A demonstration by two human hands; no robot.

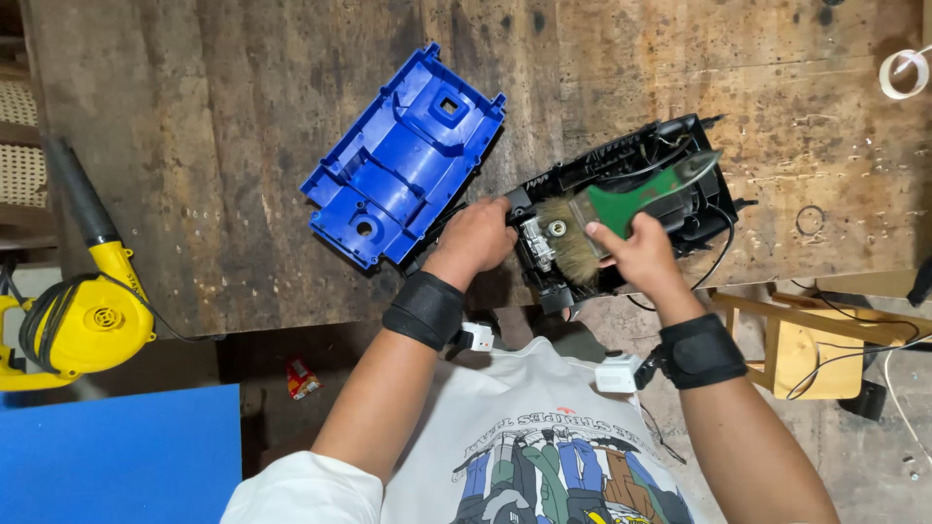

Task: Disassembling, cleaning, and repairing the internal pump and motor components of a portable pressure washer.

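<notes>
Left hand (478,240) steadies black housing (680,199) — right hand (636,254) grips green-handled brush (621,209).

Single view, head-worn camera. Looks steeply down over the wearer's chest and forearms onto the worn wooden workbench (243,194). Bench fills the upper frame; its near edge crosses mid-frame, floor showing below. Close range: both hands sit near centre. Far bench edge cut off. No second view to compare.

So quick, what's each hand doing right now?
Left hand: closed, gripping the black casing.
Right hand: closed, holding the green-handled brush.
</notes>
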